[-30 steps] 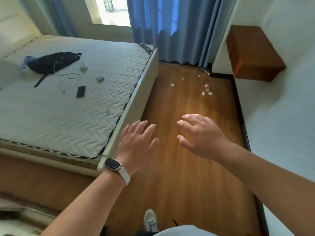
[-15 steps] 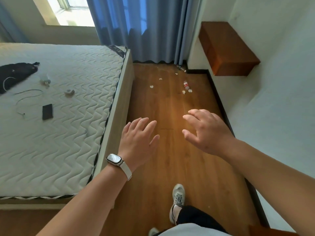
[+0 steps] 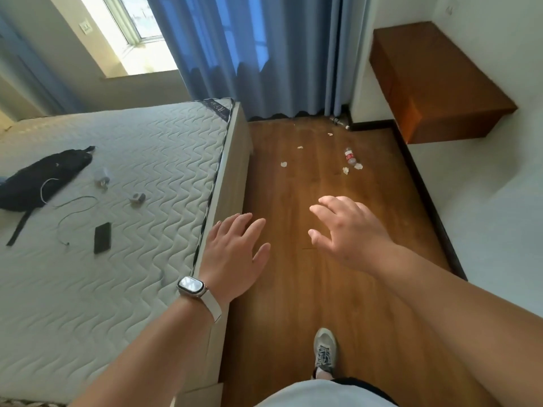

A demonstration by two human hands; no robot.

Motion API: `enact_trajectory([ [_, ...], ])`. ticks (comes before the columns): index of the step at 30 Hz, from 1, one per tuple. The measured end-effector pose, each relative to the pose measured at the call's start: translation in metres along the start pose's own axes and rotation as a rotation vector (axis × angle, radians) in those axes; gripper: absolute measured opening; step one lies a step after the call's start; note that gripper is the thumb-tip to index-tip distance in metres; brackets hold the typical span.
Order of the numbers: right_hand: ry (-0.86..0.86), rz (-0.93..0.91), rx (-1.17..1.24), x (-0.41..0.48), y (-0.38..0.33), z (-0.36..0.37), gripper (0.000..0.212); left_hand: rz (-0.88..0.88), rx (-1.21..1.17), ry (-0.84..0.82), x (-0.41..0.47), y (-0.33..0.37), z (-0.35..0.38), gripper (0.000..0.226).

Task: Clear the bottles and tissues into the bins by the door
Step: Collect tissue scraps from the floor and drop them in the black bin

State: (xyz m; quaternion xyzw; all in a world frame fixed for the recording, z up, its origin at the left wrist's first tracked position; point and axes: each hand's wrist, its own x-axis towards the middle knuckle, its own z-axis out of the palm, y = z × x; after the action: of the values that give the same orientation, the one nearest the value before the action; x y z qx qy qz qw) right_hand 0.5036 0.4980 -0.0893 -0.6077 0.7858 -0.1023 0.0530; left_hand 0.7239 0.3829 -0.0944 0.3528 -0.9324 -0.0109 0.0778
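A clear plastic bottle with a red label (image 3: 349,156) lies on the wooden floor far ahead, with crumpled tissues (image 3: 346,170) beside it. More tissue scraps (image 3: 283,164) are scattered to its left. A second bottle (image 3: 339,121) lies in the corner under the blue curtain. My left hand (image 3: 235,254), with a watch on its wrist, hovers over the bed's edge with fingers spread and empty. My right hand (image 3: 349,230) reaches forward over the floor, fingers spread, holding nothing. Both hands are well short of the litter.
A bare quilted mattress (image 3: 132,201) fills the left, carrying a black bag (image 3: 44,177), a cable, a phone (image 3: 102,237) and small items. A wooden wall shelf (image 3: 435,83) juts out at the right. My shoe (image 3: 324,352) stands on the floor strip between bed and wall. No bins are in view.
I have walked forward along the bed. The bottle and tissues lie nearer in view. Both hands stay raised and spread, empty.
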Motion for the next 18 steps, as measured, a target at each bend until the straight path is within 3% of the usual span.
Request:
enact_trajectory([
  [3, 0.014, -0.005, 0.010, 0.034, 0.037, -0.006, 0.067, 0.018, 0.006, 0.011, 0.052, 0.011, 0.004, 0.049],
  [8, 0.019, 0.058, 0.006, 0.065, 0.091, -0.016, 0.052, 0.087, -0.004, -0.017, 0.117, 0.038, 0.016, 0.047],
  [18, -0.039, 0.176, -0.003, 0.116, 0.154, -0.011, 0.054, 0.187, -0.044, -0.029, 0.225, 0.046, 0.042, 0.047],
])
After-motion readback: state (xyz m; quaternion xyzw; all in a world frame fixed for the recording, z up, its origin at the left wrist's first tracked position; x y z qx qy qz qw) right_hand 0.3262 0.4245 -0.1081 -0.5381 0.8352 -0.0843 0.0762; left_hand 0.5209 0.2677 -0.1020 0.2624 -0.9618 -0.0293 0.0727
